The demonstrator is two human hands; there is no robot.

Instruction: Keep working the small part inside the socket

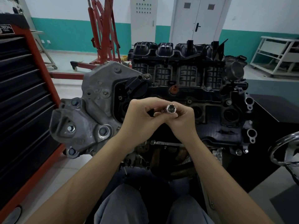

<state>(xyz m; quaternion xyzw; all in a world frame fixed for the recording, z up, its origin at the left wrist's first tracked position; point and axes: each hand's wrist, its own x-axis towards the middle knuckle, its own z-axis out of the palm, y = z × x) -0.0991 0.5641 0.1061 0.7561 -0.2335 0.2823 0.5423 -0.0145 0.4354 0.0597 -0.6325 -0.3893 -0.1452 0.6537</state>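
Both my hands are raised together over a car engine [210, 101]. My right hand [182, 120] pinches a shiny chrome socket [171, 108], its open end turned up toward the camera. My left hand [142, 120] grips a dark tool part [152, 112] that meets the socket's far end; most of it is hidden inside the fingers. Below the hands lies the black valve cover with an orange-brown cap [173, 90]. A grey cast metal bracket [90, 113] with several bolts is at the engine's left end.
A red and black tool chest [24, 101] stands at the left. A red engine hoist [103, 39] is behind the engine. A chrome round object [284, 149] shows at the right edge. A white frame rack [278, 54] stands at the far right. My knees are at the bottom.
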